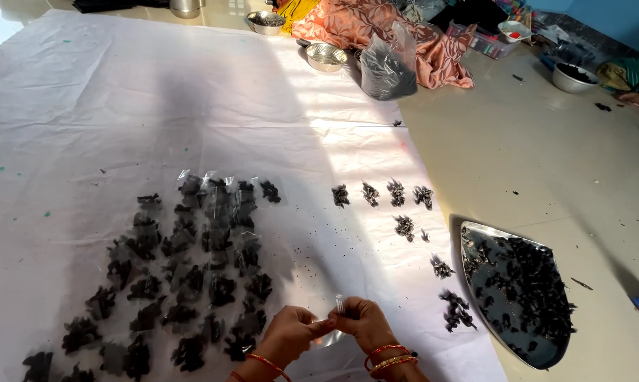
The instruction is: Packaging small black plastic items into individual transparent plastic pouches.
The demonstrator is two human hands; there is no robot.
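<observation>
My left hand [289,335] and my right hand [362,322] meet at the bottom centre, both pinching one small clear plastic pouch [338,308] between the fingertips. Left of my hands lie several small clear pouches filled with dark dried pieces [185,276], spread over a white sheet [121,120]. To the right sit several small loose piles of the same dark pieces [397,194]. A shiny metal tray [475,244] at the lower right holds a large heap of the dark material.
A plastic bag of dark material [388,67] and a steel bowl [326,56] stand at the sheet's far edge, near orange cloth [376,25]. Another bowl [572,76] sits on the beige floor [531,148] at the right.
</observation>
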